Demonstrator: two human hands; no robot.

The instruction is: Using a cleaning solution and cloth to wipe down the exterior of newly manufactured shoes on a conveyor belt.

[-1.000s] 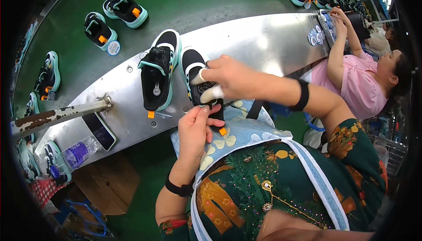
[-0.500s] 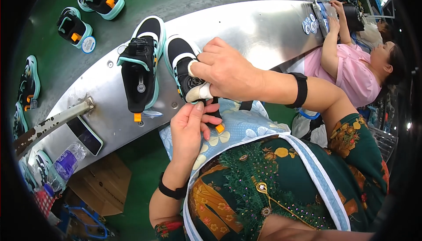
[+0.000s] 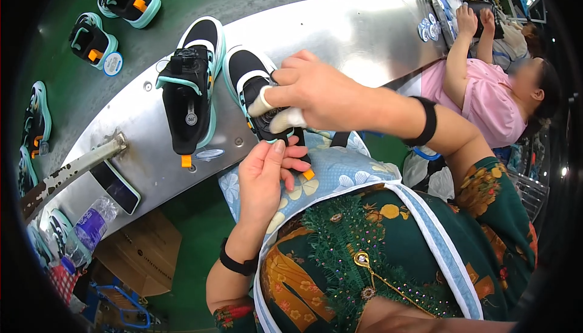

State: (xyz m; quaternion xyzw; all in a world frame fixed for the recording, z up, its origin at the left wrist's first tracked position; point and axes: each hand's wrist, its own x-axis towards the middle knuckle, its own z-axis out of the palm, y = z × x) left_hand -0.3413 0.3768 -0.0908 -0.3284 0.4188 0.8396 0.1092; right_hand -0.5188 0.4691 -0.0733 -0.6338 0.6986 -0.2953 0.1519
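1. Shoe has its toe above the metal table and its heel near the apron.
2. Left hand pinches the tongue edge; right hand bends covered fingers over the upper, but whether these grip, I cannot tell.
3. If the left pinch slips, the tongue may fold inward.

My right hand is over a sneaker, which lies partly on the workbench; just left lies a second sneaker, farther left a smartphone, then a bottle, perhaps at the edge.
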